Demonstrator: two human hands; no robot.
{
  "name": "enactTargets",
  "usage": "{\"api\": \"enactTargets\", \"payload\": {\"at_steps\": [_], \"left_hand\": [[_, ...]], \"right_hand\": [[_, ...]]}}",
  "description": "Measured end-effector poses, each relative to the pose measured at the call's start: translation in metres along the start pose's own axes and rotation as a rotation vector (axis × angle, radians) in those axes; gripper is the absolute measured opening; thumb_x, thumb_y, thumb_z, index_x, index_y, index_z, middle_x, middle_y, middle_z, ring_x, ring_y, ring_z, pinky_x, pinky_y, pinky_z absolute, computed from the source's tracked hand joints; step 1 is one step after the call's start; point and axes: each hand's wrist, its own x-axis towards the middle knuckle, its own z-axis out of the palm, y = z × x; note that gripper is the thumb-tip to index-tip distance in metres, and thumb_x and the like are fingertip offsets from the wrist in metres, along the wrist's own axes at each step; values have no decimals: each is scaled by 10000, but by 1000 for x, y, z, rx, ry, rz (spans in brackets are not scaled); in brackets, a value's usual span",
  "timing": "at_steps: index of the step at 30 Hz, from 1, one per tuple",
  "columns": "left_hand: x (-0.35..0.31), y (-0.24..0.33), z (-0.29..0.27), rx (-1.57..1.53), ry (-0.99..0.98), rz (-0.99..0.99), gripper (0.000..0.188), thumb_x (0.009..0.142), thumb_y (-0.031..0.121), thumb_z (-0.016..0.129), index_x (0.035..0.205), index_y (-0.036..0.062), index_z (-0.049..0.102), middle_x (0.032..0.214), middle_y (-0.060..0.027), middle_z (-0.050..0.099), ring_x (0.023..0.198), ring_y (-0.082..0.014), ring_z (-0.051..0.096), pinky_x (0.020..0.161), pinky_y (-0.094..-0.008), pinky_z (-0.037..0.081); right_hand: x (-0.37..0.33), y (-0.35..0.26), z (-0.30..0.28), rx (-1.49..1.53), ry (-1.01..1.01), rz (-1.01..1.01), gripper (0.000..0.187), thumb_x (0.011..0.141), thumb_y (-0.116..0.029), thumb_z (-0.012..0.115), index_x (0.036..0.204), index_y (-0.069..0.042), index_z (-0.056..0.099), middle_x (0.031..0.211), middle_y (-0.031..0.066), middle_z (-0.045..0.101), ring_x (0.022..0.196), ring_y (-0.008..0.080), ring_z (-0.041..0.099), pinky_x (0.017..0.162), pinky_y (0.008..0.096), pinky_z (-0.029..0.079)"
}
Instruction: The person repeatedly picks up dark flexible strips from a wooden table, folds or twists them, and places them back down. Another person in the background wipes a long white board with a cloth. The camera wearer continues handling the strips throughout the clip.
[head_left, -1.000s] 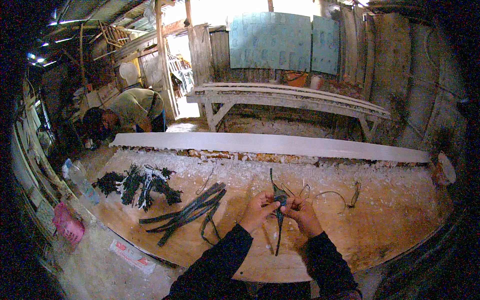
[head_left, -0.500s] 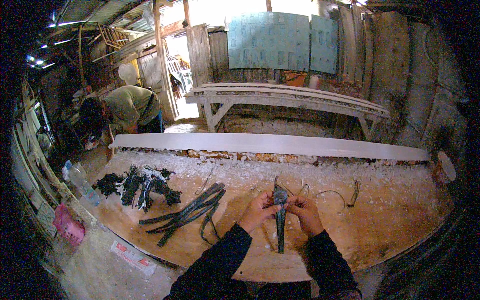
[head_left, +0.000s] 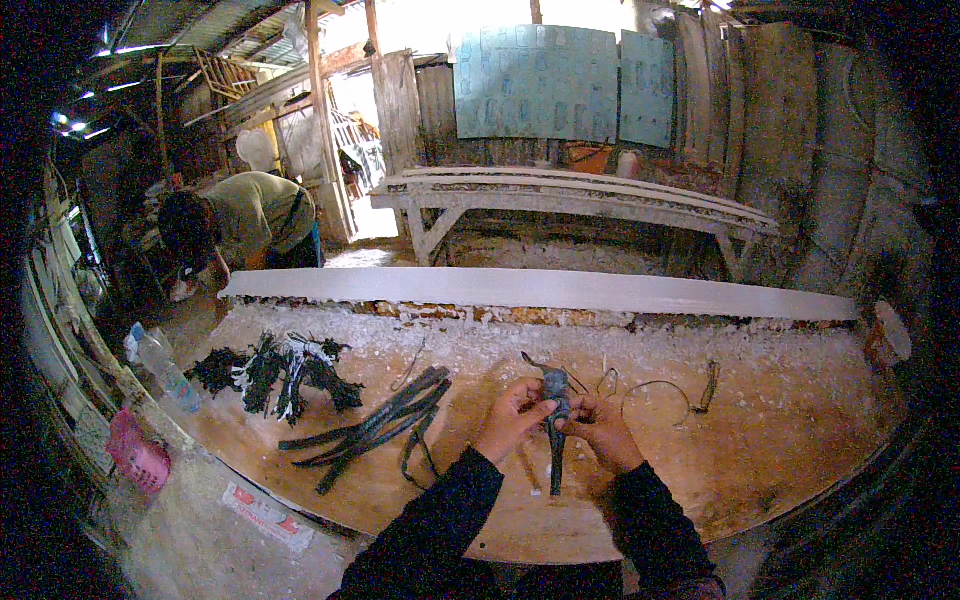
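Observation:
Over the front of the wooden table, my left hand [head_left: 508,420] and my right hand [head_left: 603,432] pinch a black strip [head_left: 556,468] from both sides. Its flat tail hangs below my fingers. At its top is a greyish, thickened, wrapped-looking part [head_left: 555,381], from which a narrow end sticks out to the far left. My fingers partly hide the middle. To the left of my left hand, several loose black strips [head_left: 375,425] lie crossed in a pile. Farther left are several frayed black bundles [head_left: 283,375], some tied with white.
Thin cord [head_left: 655,384] lies on the table [head_left: 760,440] to the right. A long white board [head_left: 540,290] spans the far side. A clear bottle [head_left: 170,375] and a pink basket [head_left: 140,455] are at the left. Beyond stand a bench [head_left: 600,202] and a bent-over person [head_left: 262,215].
The top end of the held strip now leans to the left instead of pointing straight away. Its tail has shifted slightly left, and my fingers have changed position around the thick part.

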Motion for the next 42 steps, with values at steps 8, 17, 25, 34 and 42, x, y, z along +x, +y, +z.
{"api": "enactTargets", "payload": {"at_steps": [8, 17, 25, 34, 42], "left_hand": [[-1, 0, 0, 83, -98, 10, 307, 749, 34, 600, 1023, 31, 460, 815, -10, 539, 770, -93, 536, 698, -227, 444], [-2, 0, 2, 85, -12, 44, 267, 751, 20, 588, 991, 35, 471, 774, 7, 499, 732, -83, 517, 630, -222, 449], [-2, 4, 3, 49, 51, 35, 261, 772, 65, 584, 1004, 35, 467, 818, -9, 502, 731, -97, 530, 600, -227, 459], [-7, 18, 6, -92, -112, -113, 338, 752, 71, 608, 1052, 48, 456, 850, -26, 546, 770, -130, 553, 640, -247, 482], [-6, 18, 2, -68, -78, -189, 320, 758, 39, 586, 1052, 64, 462, 833, -17, 525, 758, -132, 547, 630, -278, 506]], "right_hand": [[-1, -6, -2, -43, 90, -20, 146, 695, -39, 636, 821, -50, 563, 749, 18, 581, 713, 115, 541, 683, 259, 430], [-2, -9, -1, -8, 101, 10, 178, 693, -68, 656, 842, -42, 562, 739, 10, 571, 710, 113, 538, 668, 246, 429], [-4, -7, 3, 29, -40, 67, 261, 680, -29, 654, 917, -43, 546, 827, 18, 567, 785, 126, 531, 727, 260, 421], [-4, -8, 1, -49, 22, 5, 216, 696, -55, 645, 884, -37, 538, 805, 17, 573, 763, 125, 536, 695, 256, 423], [-5, -17, 2, 30, 56, 44, 237, 676, -37, 654, 887, -42, 545, 747, -1, 562, 712, 115, 528, 682, 249, 422]]}}
